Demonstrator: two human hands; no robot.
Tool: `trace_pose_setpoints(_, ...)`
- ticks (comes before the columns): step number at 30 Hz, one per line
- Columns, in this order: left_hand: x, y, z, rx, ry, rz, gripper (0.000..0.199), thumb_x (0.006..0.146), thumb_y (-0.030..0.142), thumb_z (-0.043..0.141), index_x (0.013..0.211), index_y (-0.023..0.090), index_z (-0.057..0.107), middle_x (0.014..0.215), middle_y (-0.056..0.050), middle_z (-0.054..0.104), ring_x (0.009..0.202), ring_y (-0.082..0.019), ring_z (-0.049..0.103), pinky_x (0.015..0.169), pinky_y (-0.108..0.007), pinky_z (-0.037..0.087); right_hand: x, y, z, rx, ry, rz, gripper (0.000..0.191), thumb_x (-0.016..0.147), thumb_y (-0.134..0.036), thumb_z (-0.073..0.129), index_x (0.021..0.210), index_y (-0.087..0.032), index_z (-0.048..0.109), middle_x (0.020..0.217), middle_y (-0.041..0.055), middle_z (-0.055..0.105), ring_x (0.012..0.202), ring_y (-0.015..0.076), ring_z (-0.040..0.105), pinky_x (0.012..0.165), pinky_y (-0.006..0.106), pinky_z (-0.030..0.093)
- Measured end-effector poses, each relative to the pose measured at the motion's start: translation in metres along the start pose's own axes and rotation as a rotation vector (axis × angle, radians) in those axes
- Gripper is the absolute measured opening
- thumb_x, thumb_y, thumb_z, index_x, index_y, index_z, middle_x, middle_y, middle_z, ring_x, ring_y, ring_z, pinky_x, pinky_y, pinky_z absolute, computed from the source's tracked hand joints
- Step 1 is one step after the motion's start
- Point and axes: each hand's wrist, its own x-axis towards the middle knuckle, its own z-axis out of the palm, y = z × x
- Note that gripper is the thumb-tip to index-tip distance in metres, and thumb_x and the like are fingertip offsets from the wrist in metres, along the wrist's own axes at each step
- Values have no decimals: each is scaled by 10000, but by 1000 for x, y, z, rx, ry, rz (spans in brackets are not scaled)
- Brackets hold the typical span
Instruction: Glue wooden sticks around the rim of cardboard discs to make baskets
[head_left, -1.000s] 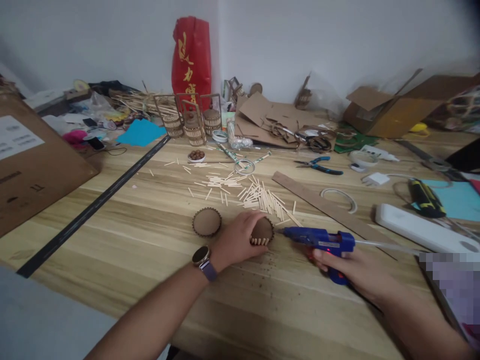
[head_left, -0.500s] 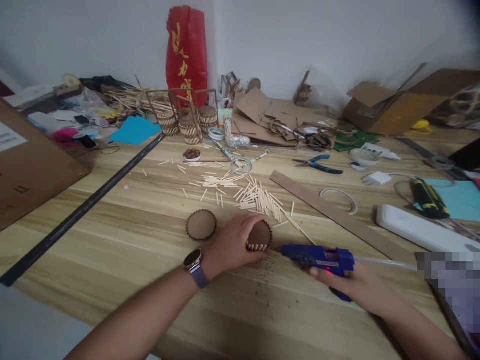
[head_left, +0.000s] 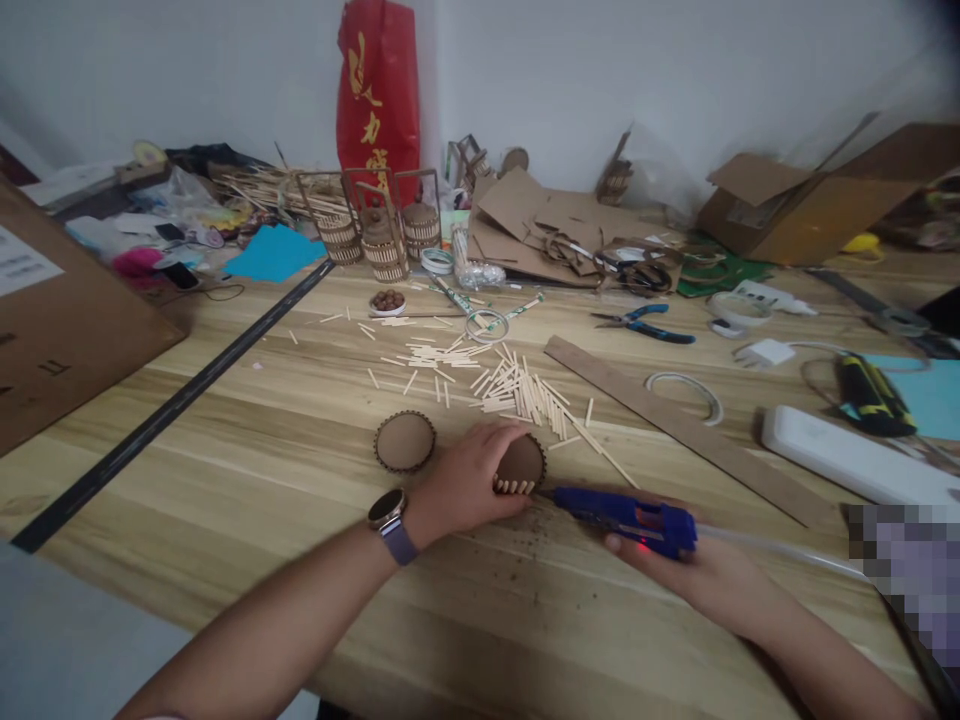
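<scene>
My left hand [head_left: 472, 475] grips a round brown cardboard disc [head_left: 523, 462] by its rim, thumb at the near side and fingers at the far side. A short row of pale sticks stands along the disc's near edge. My right hand [head_left: 667, 570] is wrapped around a blue hot glue gun [head_left: 626, 518] with a red light lit. Its nozzle points left, close to the sticks on the rim; whether it touches cannot be made out. A second cardboard disc [head_left: 405, 441] with a notched edge lies left of my left hand. Beyond the hands spreads a pile of cut sticks [head_left: 525, 390].
A cardboard strip [head_left: 667, 425], blue-handled pliers [head_left: 649, 324] and a white power strip [head_left: 847, 455] lie to the right. Small stick baskets [head_left: 384, 250] stand at the back by a red bag [head_left: 379, 100]. A large carton [head_left: 67, 340] occupies the left.
The glue gun in my right hand has moved slightly left, bringing its nozzle nearer the disc's rim. My left hand keeps its hold. The view has shifted a little.
</scene>
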Motion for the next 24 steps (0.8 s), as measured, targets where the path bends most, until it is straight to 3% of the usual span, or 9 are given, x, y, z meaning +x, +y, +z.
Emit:
trace_pose_setpoints(5,0,0,0,-9,-2,-2,738,700,229,765,1350,219,416,1386,-119,495,1296,-284,445,1106,-468,358,3,-10,-3,-15,-108,-7,446,745,-604,565,878,-223,754,854,84,764,762,269,707,731,378,590)
trace_pose_setpoints(24,0,-2,0,29,-8,18,737,691,227,771,1334,175,416,1390,-134,494,1297,-275,445,1109,-459,363,1,9,8,-80,-1,23,460,703,-578,579,926,-217,756,984,118,755,899,318,706,827,454,572)
